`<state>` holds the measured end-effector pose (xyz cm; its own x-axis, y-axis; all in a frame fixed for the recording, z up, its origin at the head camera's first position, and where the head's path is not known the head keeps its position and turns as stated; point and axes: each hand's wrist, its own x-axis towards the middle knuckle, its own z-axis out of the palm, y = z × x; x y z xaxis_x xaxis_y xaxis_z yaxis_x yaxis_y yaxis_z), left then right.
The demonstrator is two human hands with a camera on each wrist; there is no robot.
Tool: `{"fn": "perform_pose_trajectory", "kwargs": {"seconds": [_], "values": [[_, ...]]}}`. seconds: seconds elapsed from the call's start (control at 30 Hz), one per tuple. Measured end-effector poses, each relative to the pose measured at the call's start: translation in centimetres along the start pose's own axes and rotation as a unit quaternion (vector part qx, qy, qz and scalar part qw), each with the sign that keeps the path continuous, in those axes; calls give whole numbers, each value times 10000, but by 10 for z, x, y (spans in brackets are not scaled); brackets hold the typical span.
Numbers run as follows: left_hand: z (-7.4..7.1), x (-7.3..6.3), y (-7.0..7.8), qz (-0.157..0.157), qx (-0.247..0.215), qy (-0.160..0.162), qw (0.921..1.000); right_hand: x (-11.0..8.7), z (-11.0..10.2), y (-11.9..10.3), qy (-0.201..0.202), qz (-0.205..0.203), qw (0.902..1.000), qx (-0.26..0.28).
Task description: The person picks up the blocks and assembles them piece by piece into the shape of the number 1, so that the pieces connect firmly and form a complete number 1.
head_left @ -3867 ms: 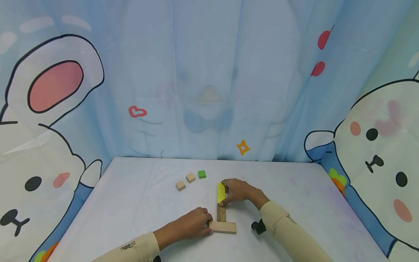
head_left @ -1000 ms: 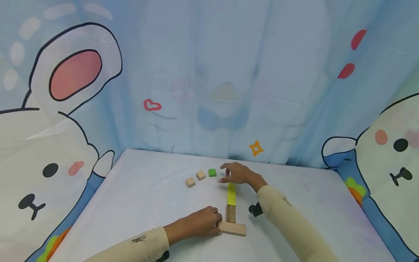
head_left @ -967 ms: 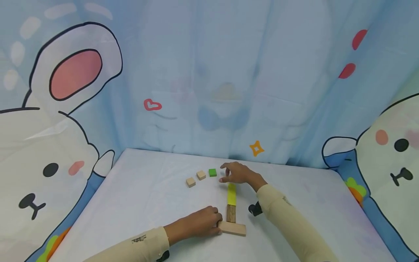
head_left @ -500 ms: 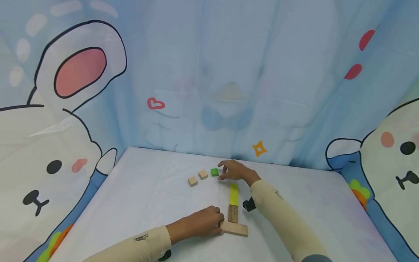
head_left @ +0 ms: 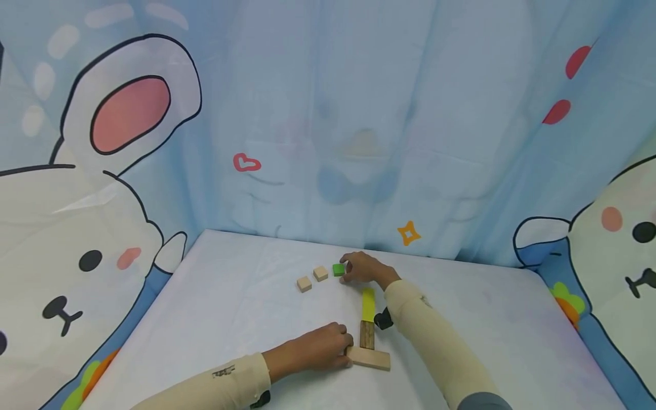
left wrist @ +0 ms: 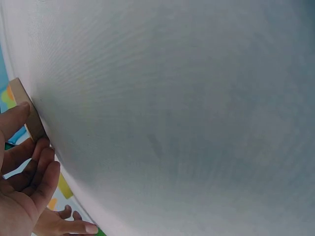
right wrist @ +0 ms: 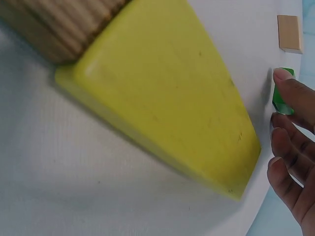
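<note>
My left hand (head_left: pixel 328 346) pinches the left end of a pale flat wooden block (head_left: pixel 370 358) lying crosswise on the table. In the left wrist view the thumb lies on one side of it and the forefinger on the other. Behind this block stretches a dark-grained wooden block (head_left: pixel 367 335), then a yellow block (head_left: pixel 368 304), end to end in a line. At the back, my right hand (head_left: pixel 363 267) has thumb and forefinger around a small green cube (head_left: pixel 338 270). The right wrist view shows the thumb on the green cube (right wrist: pixel 282 91), partly covering it.
Two plain wooden cubes (head_left: pixel 304 284) sit left of the green one, the nearer of them further left. The table (head_left: pixel 220 296) has a white cover. Close behind its far edge hangs a blue printed curtain (head_left: pixel 307 188).
My right hand has left the yellow block, moved back and left, and closed its fingers around the green cube. The left hand keeps its hold. The head view has shifted slightly.
</note>
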<state>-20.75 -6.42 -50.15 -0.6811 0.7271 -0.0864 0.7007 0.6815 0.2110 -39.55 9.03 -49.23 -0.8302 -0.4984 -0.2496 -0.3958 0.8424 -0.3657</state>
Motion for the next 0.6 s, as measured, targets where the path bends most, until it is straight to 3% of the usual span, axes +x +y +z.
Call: {"fn": "perform_pose_trajectory", "kwargs": {"seconds": [0.6], "values": [[3, 2, -2, 34, 72, 8, 10000, 1, 0, -4, 145, -191, 9996, -135]]}}
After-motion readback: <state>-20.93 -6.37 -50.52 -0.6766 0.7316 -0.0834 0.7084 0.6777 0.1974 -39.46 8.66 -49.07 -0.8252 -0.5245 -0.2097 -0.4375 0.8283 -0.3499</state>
